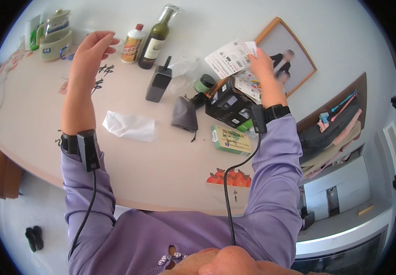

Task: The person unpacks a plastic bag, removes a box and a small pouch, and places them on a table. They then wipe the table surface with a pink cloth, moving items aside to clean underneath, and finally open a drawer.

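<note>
My right hand holds a white printed leaflet by its right edge, above a black product box. More printed sheets stick out at the top of that box. My left hand is raised over the far left of the table, fingers loosely bent, with nothing visible in it. A liquor bottle with a red cap stands just right of it. Between my arms are a black handheld device standing upright, a grey drawstring pouch and a crumpled white plastic sheet.
A green wine bottle, a dark-lidded jar and an electric kettle stand along the back. Nearer lies a green-and-yellow carton. A framed photo leans at the wall. Cables run down from both wrist bands.
</note>
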The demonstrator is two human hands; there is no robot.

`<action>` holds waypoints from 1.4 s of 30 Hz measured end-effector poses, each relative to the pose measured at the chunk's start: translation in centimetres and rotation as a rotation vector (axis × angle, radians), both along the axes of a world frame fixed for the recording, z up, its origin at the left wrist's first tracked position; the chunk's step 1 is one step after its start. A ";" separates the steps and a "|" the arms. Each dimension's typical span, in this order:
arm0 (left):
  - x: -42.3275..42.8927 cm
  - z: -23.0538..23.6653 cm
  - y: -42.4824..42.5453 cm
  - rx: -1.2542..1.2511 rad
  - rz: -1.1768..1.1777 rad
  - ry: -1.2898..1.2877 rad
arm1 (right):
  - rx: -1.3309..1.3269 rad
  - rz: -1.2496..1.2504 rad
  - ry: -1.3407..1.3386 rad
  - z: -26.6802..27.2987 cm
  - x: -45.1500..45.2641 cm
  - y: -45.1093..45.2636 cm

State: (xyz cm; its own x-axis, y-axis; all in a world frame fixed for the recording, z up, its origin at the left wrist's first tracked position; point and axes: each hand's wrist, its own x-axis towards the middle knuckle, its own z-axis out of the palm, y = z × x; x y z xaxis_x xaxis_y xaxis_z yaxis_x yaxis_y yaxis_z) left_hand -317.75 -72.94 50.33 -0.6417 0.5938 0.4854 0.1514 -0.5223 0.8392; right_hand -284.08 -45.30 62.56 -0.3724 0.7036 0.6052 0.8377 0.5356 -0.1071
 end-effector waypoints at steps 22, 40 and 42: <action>-1.8 -0.4 -0.4 -0.036 0.021 -0.005 | -0.510 -0.395 0.046 -6.2 12.8 7.3; -2.0 0.2 -2.0 0.020 0.077 -0.062 | -0.404 0.297 -0.238 -10.7 2.9 -3.9; -1.5 0.4 -1.9 0.004 0.064 -0.030 | -0.632 0.275 -0.283 -14.4 0.5 -4.3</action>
